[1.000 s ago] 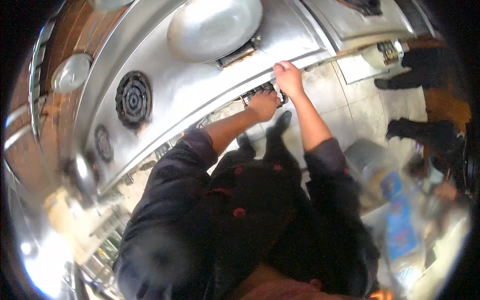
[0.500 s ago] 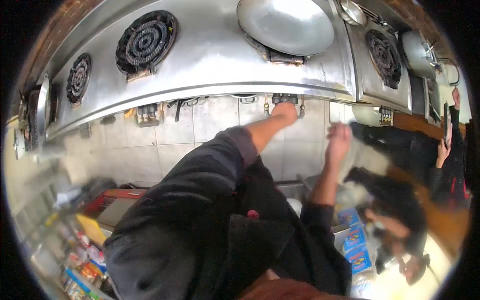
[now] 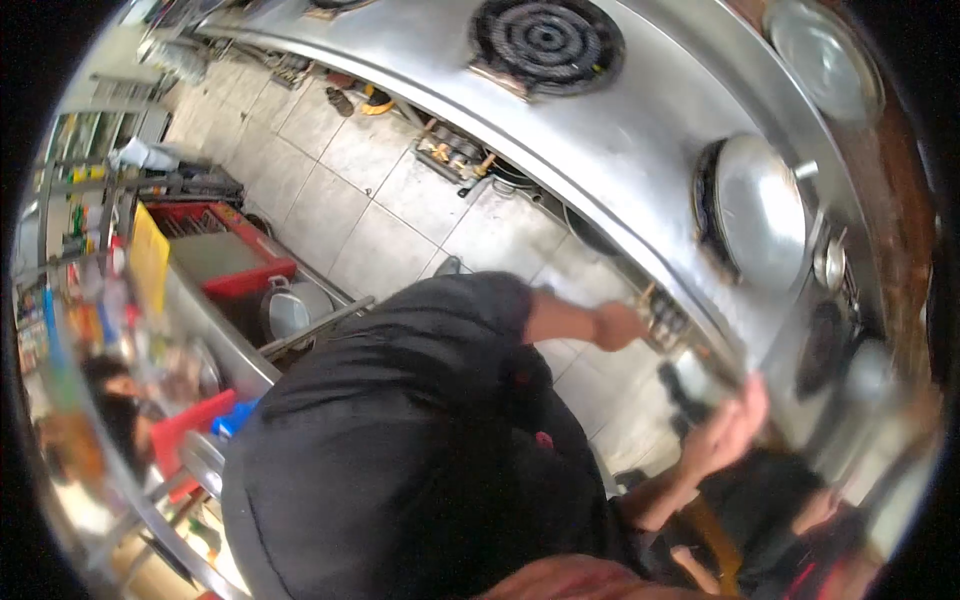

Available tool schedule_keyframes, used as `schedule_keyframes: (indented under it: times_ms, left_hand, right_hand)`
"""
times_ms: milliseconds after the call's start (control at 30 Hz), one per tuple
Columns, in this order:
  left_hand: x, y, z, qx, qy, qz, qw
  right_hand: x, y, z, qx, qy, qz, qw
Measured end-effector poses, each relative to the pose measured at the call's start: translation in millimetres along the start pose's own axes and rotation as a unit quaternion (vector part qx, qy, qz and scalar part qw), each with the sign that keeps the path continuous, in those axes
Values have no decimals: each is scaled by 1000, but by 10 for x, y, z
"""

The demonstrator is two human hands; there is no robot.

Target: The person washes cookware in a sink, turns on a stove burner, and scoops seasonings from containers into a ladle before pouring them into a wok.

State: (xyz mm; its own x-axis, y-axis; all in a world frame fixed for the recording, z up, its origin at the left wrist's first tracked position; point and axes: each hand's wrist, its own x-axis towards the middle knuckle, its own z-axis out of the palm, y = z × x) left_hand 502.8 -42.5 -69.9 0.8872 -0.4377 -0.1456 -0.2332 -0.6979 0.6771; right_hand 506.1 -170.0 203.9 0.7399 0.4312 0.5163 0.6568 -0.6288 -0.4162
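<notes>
In the head view my left hand (image 3: 620, 325) reaches out below the front edge of the steel stove (image 3: 640, 130). Its fingers are curled against a gas valve (image 3: 668, 320) there, and the part they grip is hidden behind them. My right hand (image 3: 732, 425) is raised near the stove's edge, to the right. It holds nothing visible, and its fingers are stretched out and a little blurred. A large wok (image 3: 765, 215) rests tilted on the burner above the valves. Farther left is a bare black ring burner (image 3: 547, 40).
A person in black (image 3: 770, 510) stands close by at the lower right. Grey floor tiles (image 3: 390, 230) run along the stove. Behind me on the left are a red-edged unit (image 3: 250, 280), a metal pot (image 3: 298, 308) and blurred shelving. A round metal lid or pan (image 3: 825, 60) leans at the back.
The view has swung and tilted, so the stove now runs diagonally and the wok sits at the right. My left hand stays by the valves; my right hand has risen toward the stove's edge.
</notes>
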Motion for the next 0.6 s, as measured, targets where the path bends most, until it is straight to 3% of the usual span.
schedule_keyframes:
  times_ms: [67,100,133,233,333,400,467,533,600]
  left_hand:
    - [-774,-449,-6,-14,-25,-65,997]
    - [-1290,-654,-135,-27,15,-90,995]
    - [-1714,-920,-219,-60,-33,-168,983]
    - [-3073,-1596,-433,-84,0,-339,937]
    - [-4300,-2426,-781,-131,160,-497,843]
    - [-4872,-3492,-868,-89,273,-541,791]
    - [-5228,-4227,-1269,-41,451,-561,693]
    - [-5476,-4980,-1620,-26,509,-549,663]
    - [-5552,-5600,-1971,-49,495,-566,657]
  right_hand:
    - [205,-311,568,159,-29,51,986]
    - [430,-642,831,199,-69,-7,977]
    - [543,-892,1188,198,-76,-58,975]
    - [920,-1876,2242,300,-120,-121,939]
    - [1085,-2848,3450,293,-140,-168,931]
    - [1196,-3387,4387,228,-185,-200,935]
    - [1326,-3907,5106,191,-203,-203,939]
    - [1329,-4310,5696,150,-221,-205,942]
    - [1361,-4618,6211,124,-216,-210,946]
